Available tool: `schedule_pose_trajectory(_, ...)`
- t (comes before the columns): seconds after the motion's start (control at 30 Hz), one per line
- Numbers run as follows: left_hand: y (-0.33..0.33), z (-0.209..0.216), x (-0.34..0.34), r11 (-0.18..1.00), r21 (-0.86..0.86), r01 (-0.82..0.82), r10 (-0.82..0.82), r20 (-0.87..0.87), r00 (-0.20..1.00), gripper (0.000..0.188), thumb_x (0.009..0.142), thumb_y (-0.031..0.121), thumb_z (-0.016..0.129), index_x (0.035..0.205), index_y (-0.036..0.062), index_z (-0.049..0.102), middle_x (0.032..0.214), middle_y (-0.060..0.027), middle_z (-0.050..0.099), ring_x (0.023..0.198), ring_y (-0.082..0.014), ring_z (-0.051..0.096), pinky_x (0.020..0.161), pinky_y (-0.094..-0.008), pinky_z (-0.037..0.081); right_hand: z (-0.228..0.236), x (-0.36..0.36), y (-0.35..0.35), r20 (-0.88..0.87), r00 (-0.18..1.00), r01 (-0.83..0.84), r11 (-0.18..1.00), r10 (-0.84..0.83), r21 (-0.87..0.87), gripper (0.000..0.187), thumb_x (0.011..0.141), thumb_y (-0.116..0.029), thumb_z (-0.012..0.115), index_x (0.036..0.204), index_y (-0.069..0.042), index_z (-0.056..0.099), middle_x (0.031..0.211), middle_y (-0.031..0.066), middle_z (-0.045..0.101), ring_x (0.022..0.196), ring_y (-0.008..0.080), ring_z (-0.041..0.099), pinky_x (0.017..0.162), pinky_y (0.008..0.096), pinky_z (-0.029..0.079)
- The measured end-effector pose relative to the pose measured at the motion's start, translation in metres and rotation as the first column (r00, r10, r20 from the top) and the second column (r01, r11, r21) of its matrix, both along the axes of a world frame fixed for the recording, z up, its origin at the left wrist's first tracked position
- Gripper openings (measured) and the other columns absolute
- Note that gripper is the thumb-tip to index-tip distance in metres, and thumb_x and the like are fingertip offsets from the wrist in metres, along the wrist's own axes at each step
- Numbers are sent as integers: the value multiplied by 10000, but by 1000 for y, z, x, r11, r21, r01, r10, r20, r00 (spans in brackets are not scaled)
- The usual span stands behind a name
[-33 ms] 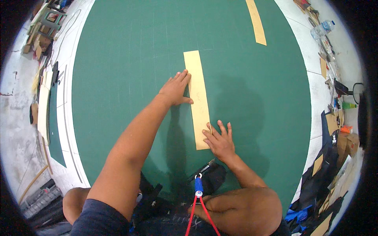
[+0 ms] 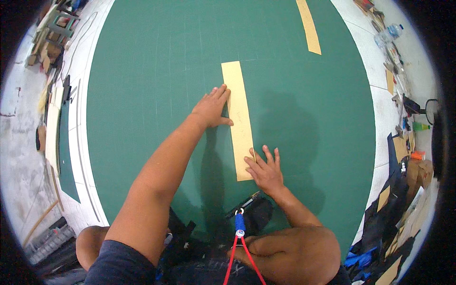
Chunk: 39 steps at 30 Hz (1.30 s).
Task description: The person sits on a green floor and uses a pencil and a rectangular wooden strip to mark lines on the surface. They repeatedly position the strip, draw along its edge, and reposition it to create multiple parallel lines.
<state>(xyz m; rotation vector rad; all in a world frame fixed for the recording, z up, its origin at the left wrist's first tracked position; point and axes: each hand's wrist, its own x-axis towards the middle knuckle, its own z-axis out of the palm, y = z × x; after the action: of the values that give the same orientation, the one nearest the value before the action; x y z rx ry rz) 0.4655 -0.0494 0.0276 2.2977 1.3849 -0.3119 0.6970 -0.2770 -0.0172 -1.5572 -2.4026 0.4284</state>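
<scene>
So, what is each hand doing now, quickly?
Left hand: open, flat, pressing the strip.
Right hand: open, fingers spread on the strip's near end.

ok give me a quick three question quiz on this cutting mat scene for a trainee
1. True or false: the left hand rests flat at the left edge of the long tan strip.
2. Multiple choice: where is the right hand? A) lifted clear of the green mat B) pressed on the near end of the long tan strip C) on the second tan strip at the far side
3. Fill in: the strip under both hands runs roughly ____ the person, lengthwise.

Key
1. True
2. B
3. away from
</scene>
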Motion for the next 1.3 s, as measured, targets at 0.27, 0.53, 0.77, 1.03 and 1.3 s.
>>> schedule_pose_trajectory(0.27,3,-7,1,1000,5,5,-5,11,1000,1167,737,480,886,1604,49,236,1697,-161,201,1545,-392,255,1225,-559,334,-3,2,3,47,999,-11,1000,10,14,415,982,-312,629,1394,-267,615,1543,26,522,1456,390,393,1202,692,196)
schedule_pose_trajectory(0.53,8,-11,4,1000,6,-20,20,57,998,1178,698,430,922,1595,45,264,1696,-164,203,1544,-396,255,1222,-579,329,1,5,5,3,1000,-20,999,20,-30,396,991,-289,625,1385,-248,621,1526,32,541,1459,389,397,1210,677,196)
schedule_pose_trajectory(0.77,10,-19,-7,999,27,22,-24,88,996,1191,683,447,928,1588,21,282,1682,-210,224,1525,-454,264,1240,-503,319,-5,11,2,-103,994,-26,1000,25,-8,330,957,-316,685,1274,-224,697,1476,3,591,1461,366,402,1220,642,211)
schedule_pose_trajectory(1.03,9,-19,-7,995,82,56,-58,24,998,1159,728,525,881,1604,78,268,1689,-159,228,1534,-389,286,1232,-507,344,1,14,2,-97,994,-55,998,56,11,335,938,-345,717,1245,-212,713,1470,-24,597,1457,368,405,1215,635,214)
schedule_pose_trajectory(1.3,8,-11,-7,993,79,86,-84,-30,996,1165,726,564,865,1607,93,267,1696,-139,221,1533,-357,304,1222,-476,375,0,13,1,-81,995,-63,998,65,30,348,918,-388,731,1231,-234,728,1466,-34,601,1453,380,407,1211,648,200)
